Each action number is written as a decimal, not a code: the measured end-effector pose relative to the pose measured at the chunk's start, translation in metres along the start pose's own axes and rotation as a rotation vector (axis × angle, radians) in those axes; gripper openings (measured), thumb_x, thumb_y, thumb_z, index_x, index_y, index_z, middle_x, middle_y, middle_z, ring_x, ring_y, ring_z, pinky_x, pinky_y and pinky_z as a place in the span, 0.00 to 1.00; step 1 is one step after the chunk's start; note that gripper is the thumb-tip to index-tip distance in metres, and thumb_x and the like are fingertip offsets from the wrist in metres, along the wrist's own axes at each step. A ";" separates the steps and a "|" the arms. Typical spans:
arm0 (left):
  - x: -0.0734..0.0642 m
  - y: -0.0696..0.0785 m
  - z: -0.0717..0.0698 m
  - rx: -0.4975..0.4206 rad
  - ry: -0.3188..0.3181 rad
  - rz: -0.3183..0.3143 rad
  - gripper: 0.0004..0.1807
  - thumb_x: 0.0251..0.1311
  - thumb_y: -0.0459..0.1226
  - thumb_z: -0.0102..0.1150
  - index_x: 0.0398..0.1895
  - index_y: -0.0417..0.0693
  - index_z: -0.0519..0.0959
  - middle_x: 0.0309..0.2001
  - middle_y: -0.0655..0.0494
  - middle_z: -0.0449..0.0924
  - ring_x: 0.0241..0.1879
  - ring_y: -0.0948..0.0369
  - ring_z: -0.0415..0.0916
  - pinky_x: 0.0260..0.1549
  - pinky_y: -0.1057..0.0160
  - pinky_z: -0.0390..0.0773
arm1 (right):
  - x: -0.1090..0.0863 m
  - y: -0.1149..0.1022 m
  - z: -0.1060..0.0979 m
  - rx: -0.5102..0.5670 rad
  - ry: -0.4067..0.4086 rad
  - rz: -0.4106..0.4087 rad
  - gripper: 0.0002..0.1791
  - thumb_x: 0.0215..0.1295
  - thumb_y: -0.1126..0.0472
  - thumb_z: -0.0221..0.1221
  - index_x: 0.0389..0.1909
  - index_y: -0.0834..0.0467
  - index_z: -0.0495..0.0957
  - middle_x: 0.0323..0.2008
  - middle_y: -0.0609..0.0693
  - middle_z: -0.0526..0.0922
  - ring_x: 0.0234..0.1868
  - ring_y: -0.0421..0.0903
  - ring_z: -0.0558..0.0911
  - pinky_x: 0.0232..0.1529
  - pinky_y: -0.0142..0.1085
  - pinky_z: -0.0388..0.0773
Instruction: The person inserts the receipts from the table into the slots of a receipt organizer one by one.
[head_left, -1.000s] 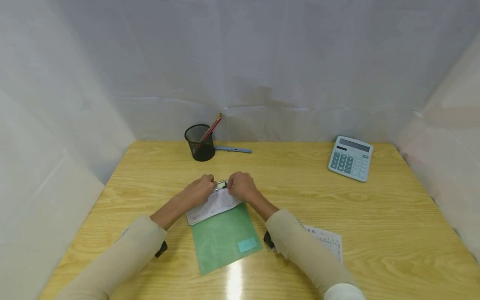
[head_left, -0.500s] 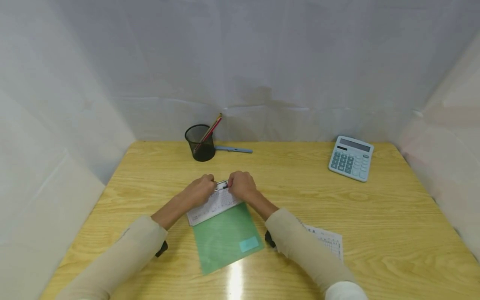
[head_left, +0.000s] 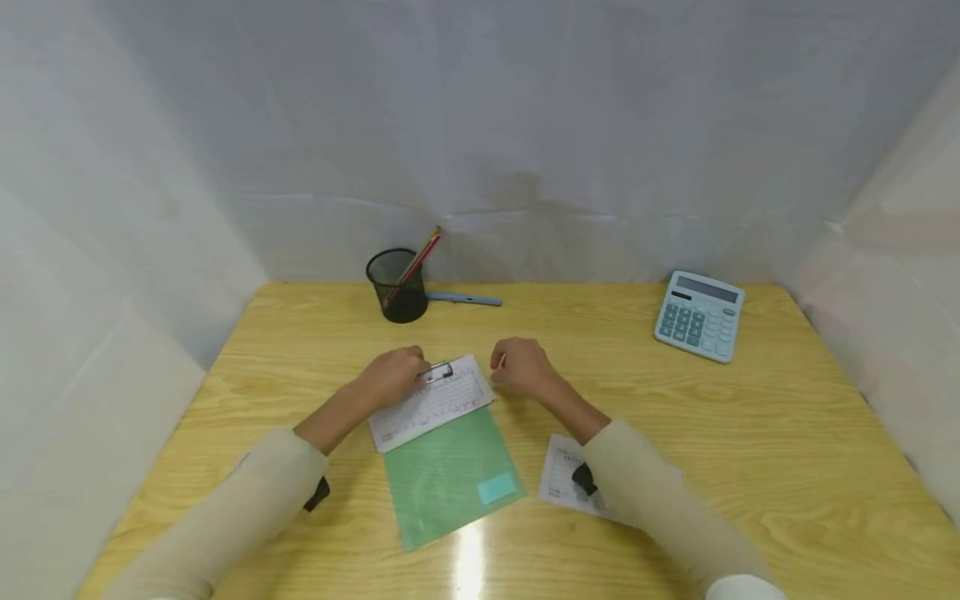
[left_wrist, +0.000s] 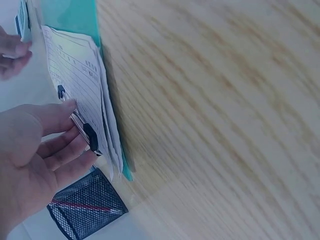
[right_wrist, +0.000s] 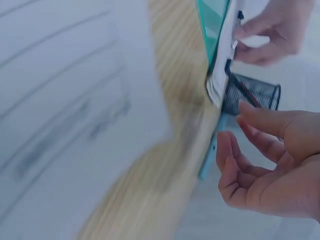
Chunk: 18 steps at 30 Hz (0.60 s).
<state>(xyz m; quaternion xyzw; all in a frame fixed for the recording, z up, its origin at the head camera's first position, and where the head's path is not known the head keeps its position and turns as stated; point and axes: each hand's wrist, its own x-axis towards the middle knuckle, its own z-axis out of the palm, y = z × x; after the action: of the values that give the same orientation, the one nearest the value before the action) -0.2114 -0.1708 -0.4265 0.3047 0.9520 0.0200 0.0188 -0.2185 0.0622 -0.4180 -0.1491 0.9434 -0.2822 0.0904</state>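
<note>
A green translucent folder [head_left: 450,479] with a light-blue label lies on the table, a small stack of printed sheets [head_left: 438,408] over its far part. At the top edge of the sheets is a metal clip [head_left: 441,372] with black ends. My left hand [head_left: 392,379] pinches this clip; in the left wrist view the thumb [left_wrist: 65,110] lies on it from above, the other fingers below. Just right of the stack, my right hand [head_left: 522,367] is apart from it. Its fingers are loosely curled, with nothing between them in the right wrist view.
Another printed sheet [head_left: 562,482] lies partly beneath my right forearm. A black mesh pen cup [head_left: 405,304] holding pencils [head_left: 415,267] stands at the back, a blue pen [head_left: 468,299] beside it. Toward the back right sits a light-blue calculator [head_left: 701,317].
My right hand has let go of the clip and moved right, uncovering the right end of the sheets. The left hand stays at the clip.
</note>
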 end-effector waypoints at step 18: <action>-0.003 -0.003 0.009 -0.029 0.035 -0.044 0.15 0.60 0.36 0.60 0.47 0.37 0.78 0.42 0.46 0.76 0.42 0.53 0.76 0.43 0.55 0.79 | -0.087 0.111 -0.060 0.110 -0.097 -0.060 0.11 0.58 0.59 0.65 0.39 0.59 0.79 0.34 0.50 0.80 0.36 0.43 0.78 0.35 0.35 0.76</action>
<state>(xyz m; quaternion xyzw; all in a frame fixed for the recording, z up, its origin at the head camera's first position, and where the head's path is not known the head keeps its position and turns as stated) -0.2106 -0.1746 -0.4353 0.2831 0.9583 0.0387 0.0069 -0.1777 0.2099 -0.4228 -0.1857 0.9160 -0.3287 0.1356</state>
